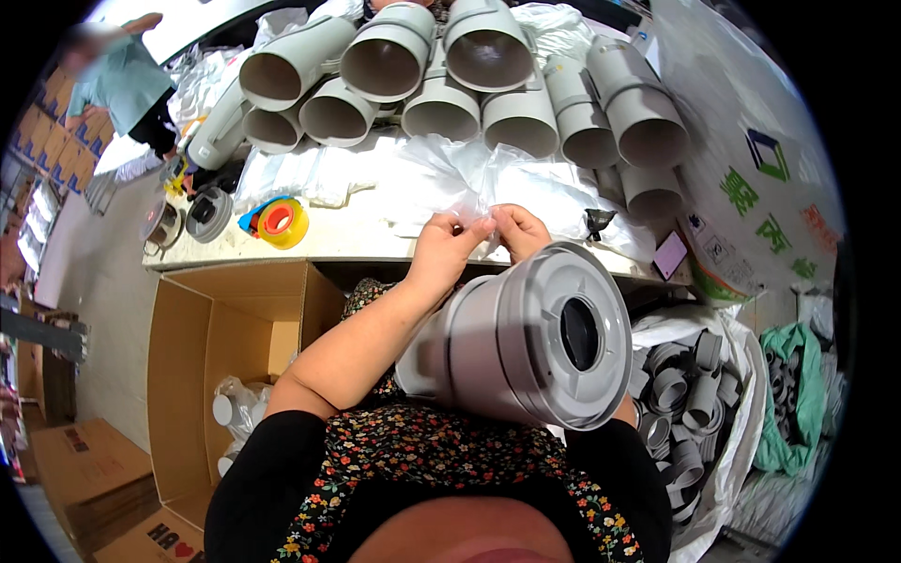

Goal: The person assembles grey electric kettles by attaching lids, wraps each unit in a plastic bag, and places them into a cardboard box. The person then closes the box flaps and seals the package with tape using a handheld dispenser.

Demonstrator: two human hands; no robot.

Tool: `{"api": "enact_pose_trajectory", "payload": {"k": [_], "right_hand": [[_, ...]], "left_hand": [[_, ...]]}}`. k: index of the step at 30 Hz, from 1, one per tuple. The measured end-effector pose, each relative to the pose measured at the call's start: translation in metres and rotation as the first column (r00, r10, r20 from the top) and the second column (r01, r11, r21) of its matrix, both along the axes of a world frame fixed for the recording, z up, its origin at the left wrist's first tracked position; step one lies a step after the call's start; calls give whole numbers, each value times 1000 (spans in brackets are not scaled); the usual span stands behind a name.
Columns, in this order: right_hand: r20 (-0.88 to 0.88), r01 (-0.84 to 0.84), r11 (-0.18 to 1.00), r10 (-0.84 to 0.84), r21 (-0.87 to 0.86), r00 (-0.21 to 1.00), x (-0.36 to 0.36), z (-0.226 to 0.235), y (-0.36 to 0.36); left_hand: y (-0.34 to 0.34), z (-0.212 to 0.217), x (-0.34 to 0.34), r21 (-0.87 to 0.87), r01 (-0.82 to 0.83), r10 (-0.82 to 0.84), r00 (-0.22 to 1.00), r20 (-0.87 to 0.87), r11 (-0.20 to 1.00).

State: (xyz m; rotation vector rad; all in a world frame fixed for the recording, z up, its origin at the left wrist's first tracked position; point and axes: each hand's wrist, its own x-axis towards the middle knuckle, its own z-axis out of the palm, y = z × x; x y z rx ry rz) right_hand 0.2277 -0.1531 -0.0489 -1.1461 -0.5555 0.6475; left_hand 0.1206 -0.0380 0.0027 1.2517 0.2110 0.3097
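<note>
Both my hands meet at the front edge of the table. My left hand [446, 249] pinches the edge of a clear plastic bag [460, 174] with thumb and forefinger. Right beside it, my right hand [521, 233] grips the same bag edge, fingers closed. The bag spreads flat and crumpled away from me over the tabletop. A large grey plastic pipe fitting [488, 342] lies in my lap, tilted, its round end cap [605, 319] with a dark central hole turned toward the right. It hides most of my right forearm.
Several grey pipe fittings [385, 66] are stacked at the table's back. Yellow tape [282, 223] and a grey cap [208, 214] lie left. A cardboard box [178, 357] stands at lower left, a sack of grey parts [690, 394] at right. A phone [669, 255] leans near the table edge. Another person [131, 84] stands far left.
</note>
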Motion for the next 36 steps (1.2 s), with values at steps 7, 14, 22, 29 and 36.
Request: {"api": "enact_pose_trajectory", "payload": {"k": [7,14,22,29,36], "right_hand": [[-619,391,899,-197,195,761,-25,46,-91],[623,-286,950,151,123,767,-94,85,-170],[132,363,877,-338,-316,932,-127,-43,-169],[420,63,561,536,-825,732,-152,-110,-110],[329,-400,614,744,-681,581,-159,-89,-23]], "left_hand": [[19,6,-36,-142,150,-89,927,365,979],[38,-45,-37,306,-159,80,964,254,939],[85,-129,-153,973,-33,-229,970,87,227],[66,-105,-164,943,-79,58,996,64,323],[3,-86,-114,990,-98,-26,995,101,103]]}}
